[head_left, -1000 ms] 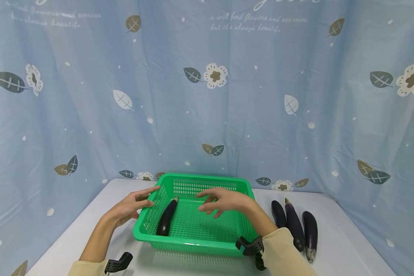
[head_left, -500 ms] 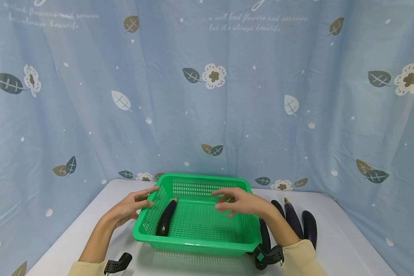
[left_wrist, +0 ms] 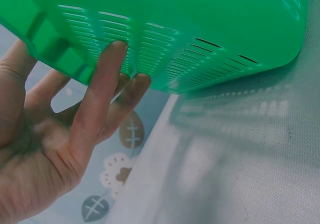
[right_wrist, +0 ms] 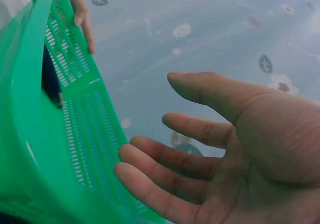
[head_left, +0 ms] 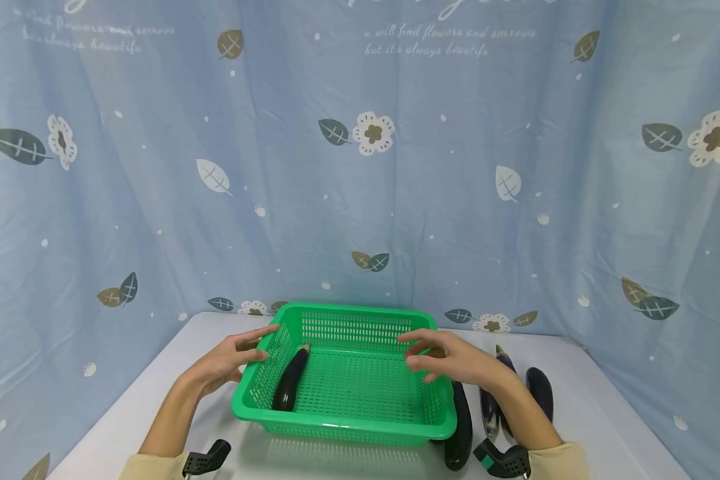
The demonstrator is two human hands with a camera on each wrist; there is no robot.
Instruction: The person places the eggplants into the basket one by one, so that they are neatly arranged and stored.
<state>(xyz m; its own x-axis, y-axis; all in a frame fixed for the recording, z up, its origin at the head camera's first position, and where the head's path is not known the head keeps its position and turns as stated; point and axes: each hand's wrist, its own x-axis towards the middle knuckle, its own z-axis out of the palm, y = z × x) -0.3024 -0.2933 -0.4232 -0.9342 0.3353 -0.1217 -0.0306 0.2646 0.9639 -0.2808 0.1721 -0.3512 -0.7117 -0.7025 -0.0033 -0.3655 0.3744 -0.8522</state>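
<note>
A green plastic basket [head_left: 360, 421] with slotted walls stands on the white table. Inside, along its left wall, lies one dark purple eggplant [head_left: 291, 380]. My left hand [head_left: 225, 360] holds the basket's left rim; in the left wrist view several fingertips touch the outer wall below the rim. Over the right rim hovers my right hand [head_left: 450, 357], with fingers loosely spread and nothing in them. The right wrist view shows a gap between this hand [right_wrist: 215, 154] and the basket [right_wrist: 35, 149]. Close outside the right wall lies another eggplant [head_left: 459, 433].
Further right, partly hidden by my right forearm, lie several more eggplants, among them one at the outer side [head_left: 540, 392] and one with a green stem end [head_left: 504, 359]. A blue patterned curtain [head_left: 360, 200] hangs behind the table [head_left: 600, 413].
My right hand has moved right, from over the basket's middle to its right rim. The eggplant beside the right wall has come into fuller view. My left hand and the basket have stayed put.
</note>
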